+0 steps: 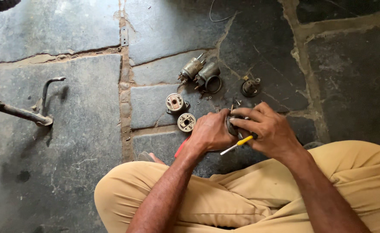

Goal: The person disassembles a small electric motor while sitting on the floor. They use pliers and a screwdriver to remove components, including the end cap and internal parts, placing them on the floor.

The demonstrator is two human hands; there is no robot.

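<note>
The person sat cross-legged on the dark stone-slab floor [69,142], both hands working together just above the knees. The left hand [210,131] was closed around a small dark round metal part [232,126], mostly hidden between the palms. The right hand [270,129] pinched the same part from the other side, and a yellow-handled screwdriver with a thin steel shaft [238,144] was tucked under its fingers.

Much lay already apart on the floor beyond the hands: two grey cylindrical metal housings [200,72] side by side, a dark round cap [250,87], and two pale round end plates [180,113] close to the left hand. A few small loose washers [208,97] lay between them. Reassembly looked not yet begun.
</note>
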